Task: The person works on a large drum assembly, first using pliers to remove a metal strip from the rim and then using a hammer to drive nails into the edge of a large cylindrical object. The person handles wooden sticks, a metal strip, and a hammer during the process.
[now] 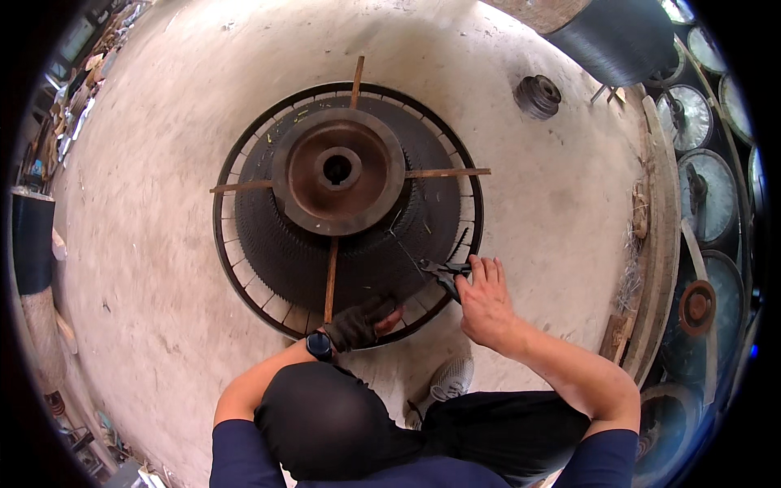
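The right hand (486, 302) is closed around a pair of dark-handled pliers (443, 272), whose tips point left toward a thin wire strand (404, 248) rising off the big round coil of dark wire (358, 244). The left hand (362, 323), in a dark fingerless glove with a black wristwatch (319, 346) on the wrist, lies curled on the near edge of the coil and presses down on it; whether its fingers pinch anything underneath cannot be told. To work the strand well, the pliers should bite it close to where it leaves the coil, squarely and without twisting, while the gloved hand keeps the windings pinned, since a loose wire end would likely spring. The coil lies flat on the pale concrete floor (146, 211), right in front of the crouching person. It is a wide, low cone of tightly packed, bristly black turns, wound on a rusty brown metal spool hub (338, 169) with a central hole. A thin black metal ring with pale spokes (236, 268) encircles it, and four wooden sticks (330, 281) radiate out in a cross. A small grooved metal pulley (537, 95) sits well apart on the floor, and round wire reels (706, 195) line the right.
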Demonstrator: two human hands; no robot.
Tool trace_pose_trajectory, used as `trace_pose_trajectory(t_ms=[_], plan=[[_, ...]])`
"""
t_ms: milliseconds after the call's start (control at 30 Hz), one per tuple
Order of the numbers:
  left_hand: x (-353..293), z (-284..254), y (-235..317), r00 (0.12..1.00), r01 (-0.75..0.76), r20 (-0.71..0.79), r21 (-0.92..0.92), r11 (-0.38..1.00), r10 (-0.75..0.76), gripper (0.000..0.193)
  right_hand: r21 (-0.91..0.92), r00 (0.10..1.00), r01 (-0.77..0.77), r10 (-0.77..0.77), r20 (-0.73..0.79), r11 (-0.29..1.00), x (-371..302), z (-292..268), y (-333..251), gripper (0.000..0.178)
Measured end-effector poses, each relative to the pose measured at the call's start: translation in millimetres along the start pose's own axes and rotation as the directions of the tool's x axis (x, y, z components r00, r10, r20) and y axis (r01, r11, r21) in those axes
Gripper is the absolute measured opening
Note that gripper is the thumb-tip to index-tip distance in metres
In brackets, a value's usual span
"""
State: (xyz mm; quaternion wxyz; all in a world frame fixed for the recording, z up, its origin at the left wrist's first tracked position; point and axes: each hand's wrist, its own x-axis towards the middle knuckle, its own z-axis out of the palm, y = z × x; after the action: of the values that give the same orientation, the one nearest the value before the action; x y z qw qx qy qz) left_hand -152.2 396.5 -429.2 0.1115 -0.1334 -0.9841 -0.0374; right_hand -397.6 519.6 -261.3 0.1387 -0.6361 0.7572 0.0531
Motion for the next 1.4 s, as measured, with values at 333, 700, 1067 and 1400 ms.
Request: trace_pose_trajectory(t_ms=[333, 700, 1067, 1400], plan=[[-3.4, 42.5, 10.3, 0.978, -0.002, -0.205, 0.155, 0.988, 0.034, 0.044, 0.057, 0.996, -0.051, 0.047, 0.080, 0.997, 5.9, 13.7, -0.6, 0.035], [37.7, -65.9, -22.8, 0.758, 0.451, -0.494, -0.074, 0.890, -0.425, 0.050, 0.090, 0.996, -0.009, 0.001, 0.094, 0.996, -0.9, 10.1, 8.9, 0.027], [69.1, -65.5, -20.8, 0.580, 0.789, -0.344, 0.014, 0.614, -0.738, 0.076, 0.089, 0.994, 0.061, -0.068, 0.083, 0.994, -8.2, 20.9, 10.4, 0.031], [67.1, -59.5, -18.6, 0.561, 0.803, -0.185, -0.116, 0.585, -0.807, 0.073, 0.116, 0.996, 0.027, -0.037, 0.087, 0.993, -14.7, 30.5, 11.3, 0.026]])
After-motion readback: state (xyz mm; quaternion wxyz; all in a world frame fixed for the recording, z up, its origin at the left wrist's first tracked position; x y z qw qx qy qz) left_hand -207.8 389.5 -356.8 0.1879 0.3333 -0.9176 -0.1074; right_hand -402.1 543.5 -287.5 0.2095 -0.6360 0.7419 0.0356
